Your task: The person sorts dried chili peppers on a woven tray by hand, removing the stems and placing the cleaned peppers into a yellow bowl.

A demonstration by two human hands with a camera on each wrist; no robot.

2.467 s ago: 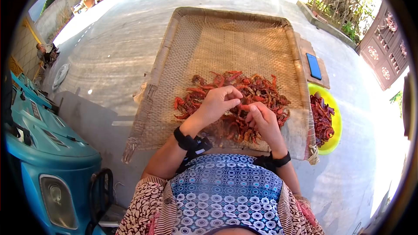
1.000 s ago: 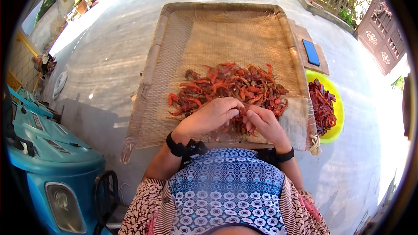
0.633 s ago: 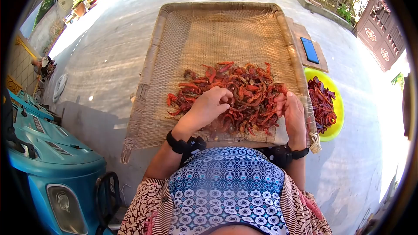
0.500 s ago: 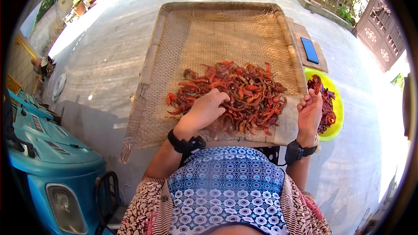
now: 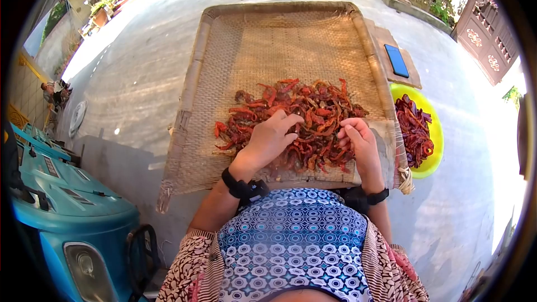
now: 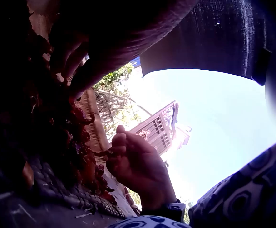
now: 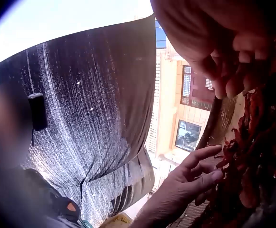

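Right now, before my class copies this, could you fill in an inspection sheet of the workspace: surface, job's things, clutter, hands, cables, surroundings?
Surface: woven tray with a raised rim.
Job's things: red peppers heaped on the tray's near half; yellow bowl of dark peppers to its right.
Clutter: phone on a board, right of the tray.
Hands: left hand over the heap, nothing seen in its grasp; right hand at the heap's right side, grip unclear.
Cables: nothing clearly seen.
Surroundings: concrete ground; blue vehicle lower left; gate upper right; person far left.

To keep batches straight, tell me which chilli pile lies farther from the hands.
The smaller pile, in the yellow basin to the right; the larger pile lies on the woven tray, with the left hand and right hand over it.
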